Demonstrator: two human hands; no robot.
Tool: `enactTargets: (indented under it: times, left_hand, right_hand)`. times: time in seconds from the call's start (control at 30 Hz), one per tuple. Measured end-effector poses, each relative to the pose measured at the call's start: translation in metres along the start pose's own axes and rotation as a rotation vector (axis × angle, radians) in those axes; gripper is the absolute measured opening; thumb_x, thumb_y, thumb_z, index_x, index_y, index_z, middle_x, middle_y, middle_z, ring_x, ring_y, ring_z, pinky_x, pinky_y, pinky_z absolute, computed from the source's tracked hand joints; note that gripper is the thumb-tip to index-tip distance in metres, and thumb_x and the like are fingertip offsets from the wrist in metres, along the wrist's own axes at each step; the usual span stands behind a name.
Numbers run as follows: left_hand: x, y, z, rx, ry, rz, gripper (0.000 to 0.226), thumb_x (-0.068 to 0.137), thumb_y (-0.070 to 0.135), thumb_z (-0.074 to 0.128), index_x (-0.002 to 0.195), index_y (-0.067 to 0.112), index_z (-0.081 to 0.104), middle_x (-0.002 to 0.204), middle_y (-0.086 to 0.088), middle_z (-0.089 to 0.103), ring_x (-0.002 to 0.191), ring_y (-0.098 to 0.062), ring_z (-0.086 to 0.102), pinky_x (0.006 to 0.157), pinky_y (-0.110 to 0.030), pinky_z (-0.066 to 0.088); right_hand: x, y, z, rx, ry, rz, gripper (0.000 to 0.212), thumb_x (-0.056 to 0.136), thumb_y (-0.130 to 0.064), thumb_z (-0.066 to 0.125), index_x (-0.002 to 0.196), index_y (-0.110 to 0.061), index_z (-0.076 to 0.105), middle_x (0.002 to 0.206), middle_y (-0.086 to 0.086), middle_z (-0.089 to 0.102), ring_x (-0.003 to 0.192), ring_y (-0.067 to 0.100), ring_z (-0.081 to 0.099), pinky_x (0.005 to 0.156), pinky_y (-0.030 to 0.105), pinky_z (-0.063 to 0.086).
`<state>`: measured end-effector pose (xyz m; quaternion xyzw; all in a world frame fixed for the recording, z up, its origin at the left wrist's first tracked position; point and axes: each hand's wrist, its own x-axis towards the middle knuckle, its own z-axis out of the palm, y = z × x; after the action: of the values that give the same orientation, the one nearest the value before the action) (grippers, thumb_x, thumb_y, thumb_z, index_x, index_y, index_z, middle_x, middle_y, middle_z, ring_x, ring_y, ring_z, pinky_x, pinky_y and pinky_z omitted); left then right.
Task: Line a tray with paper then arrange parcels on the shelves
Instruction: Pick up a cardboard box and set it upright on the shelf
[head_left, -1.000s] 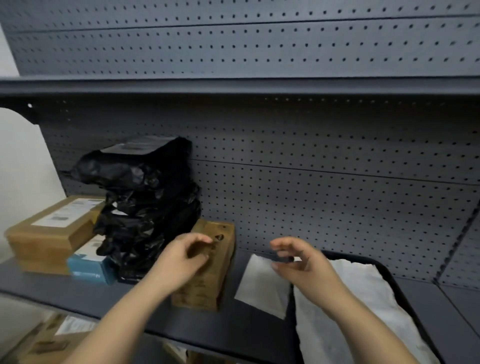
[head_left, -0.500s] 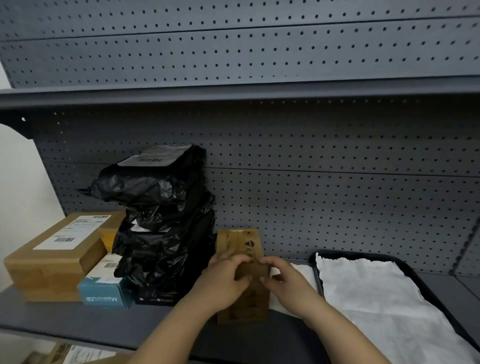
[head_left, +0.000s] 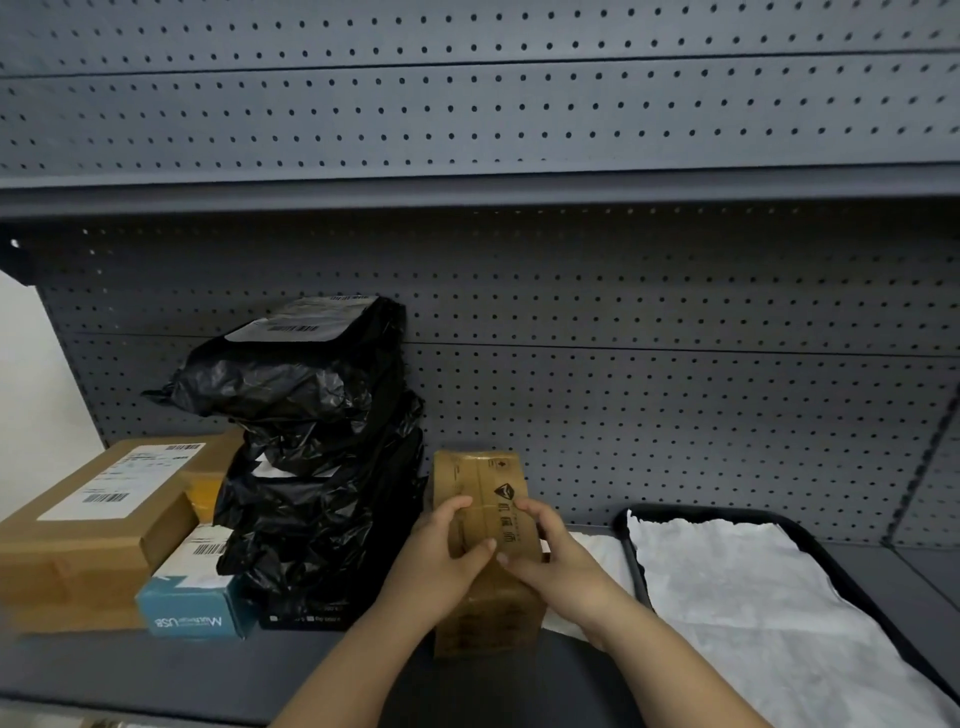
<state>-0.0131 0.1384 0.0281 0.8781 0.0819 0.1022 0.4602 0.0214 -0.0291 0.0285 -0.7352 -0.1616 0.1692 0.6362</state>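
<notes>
A narrow brown cardboard parcel stands on the grey shelf, right of a stack of black plastic-bag parcels. My left hand grips its left side and my right hand its right side, thumbs on top. Further left lie a large brown box with a white label and a small blue box. At the right, a black tray is lined with white paper. A loose white sheet lies between the parcel and the tray.
A perforated grey back panel closes the shelf behind, and another shelf hangs overhead. A white wall borders the left end. Bare shelf shows in front of the parcels.
My right hand came left from over the tray and both hands closed on the narrow brown parcel, which now stands straighter beside the black bags. The view shifted left.
</notes>
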Motion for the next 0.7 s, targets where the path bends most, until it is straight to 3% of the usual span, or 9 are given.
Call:
enactTargets:
  times: [0.2, 0.33, 0.47, 0.6, 0.7]
  left_hand:
    - [-0.023, 0.018, -0.001, 0.001, 0.087, 0.262, 0.059, 0.071, 0.059, 0.062, 0.127, 0.058, 0.043, 0.155, 0.009, 0.03, 0.141, -0.006, 0.033, 0.113, -0.035, 0.039]
    - [-0.043, 0.029, 0.005, 0.006, 0.098, 0.364, 0.055, 0.078, 0.047, 0.072, 0.122, 0.064, 0.044, 0.155, 0.026, 0.013, 0.14, 0.009, 0.017, 0.109, -0.019, 0.029]
    - [-0.06, 0.041, 0.014, 0.003, 0.077, 0.43, 0.06, 0.078, 0.045, 0.073, 0.113, 0.078, 0.036, 0.149, 0.037, 0.004, 0.132, 0.016, 0.02, 0.102, -0.012, 0.03]
    - [-0.07, 0.044, 0.023, 0.007, 0.101, 0.477, 0.061, 0.075, 0.048, 0.073, 0.118, 0.074, 0.038, 0.146, 0.047, -0.002, 0.121, 0.037, 0.01, 0.09, 0.006, 0.022]
    - [-0.074, 0.044, 0.028, -0.021, 0.129, 0.502, 0.06, 0.074, 0.046, 0.076, 0.121, 0.068, 0.045, 0.149, 0.045, 0.003, 0.125, 0.036, 0.008, 0.087, 0.012, 0.018]
  right_hand:
    - [-0.029, -0.001, -0.002, -0.036, 0.136, -0.252, 0.064, 0.086, -0.009, 0.072, 0.132, -0.044, 0.045, 0.132, -0.012, 0.057, 0.117, 0.001, 0.059, 0.099, 0.031, 0.052]
    - [-0.051, 0.006, -0.008, -0.023, 0.23, -0.349, 0.069, 0.081, -0.01, 0.077, 0.134, -0.043, 0.046, 0.13, -0.02, 0.057, 0.122, 0.005, 0.057, 0.097, 0.032, 0.054]
    - [-0.073, 0.011, -0.014, -0.008, 0.277, -0.369, 0.072, 0.078, -0.009, 0.079, 0.125, -0.054, 0.049, 0.13, -0.017, 0.058, 0.117, 0.004, 0.06, 0.091, 0.027, 0.055]
    - [-0.09, 0.012, -0.019, 0.022, 0.298, -0.411, 0.073, 0.077, 0.004, 0.077, 0.127, -0.044, 0.055, 0.135, -0.006, 0.057, 0.116, 0.005, 0.062, 0.086, 0.018, 0.054]
    - [-0.097, 0.011, -0.021, 0.016, 0.301, -0.44, 0.075, 0.076, 0.004, 0.077, 0.125, -0.049, 0.055, 0.138, -0.005, 0.056, 0.12, 0.009, 0.06, 0.089, 0.021, 0.054]
